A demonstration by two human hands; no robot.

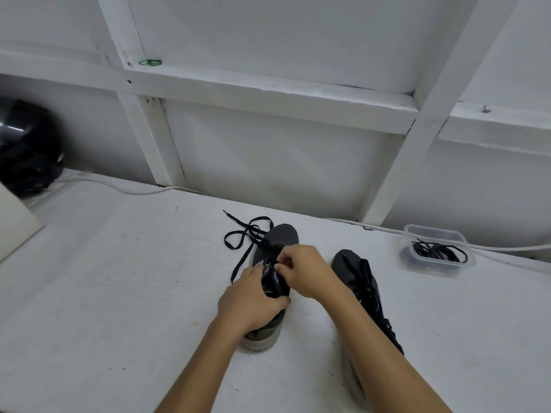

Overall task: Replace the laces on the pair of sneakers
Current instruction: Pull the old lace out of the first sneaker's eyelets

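Observation:
Two dark grey sneakers stand on the white table, toes pointing away from me. My left hand (pixel 252 302) grips the left sneaker (pixel 283 235) around its collar and tongue. My right hand (pixel 301 271) pinches the black lace (pixel 243 238) at the eyelets of that same shoe. The lace's loose end trails off the toe to the left in loops. The right sneaker (pixel 350 263) stands apart to the right, black laces threaded through it, partly hidden behind my right forearm.
A clear plastic tub (pixel 417 257) holding coiled black laces sits at the back right. A white cable (pixel 125 189) runs along the wall. A black helmet (pixel 28 147) and a pale board (pixel 16 222) lie far left.

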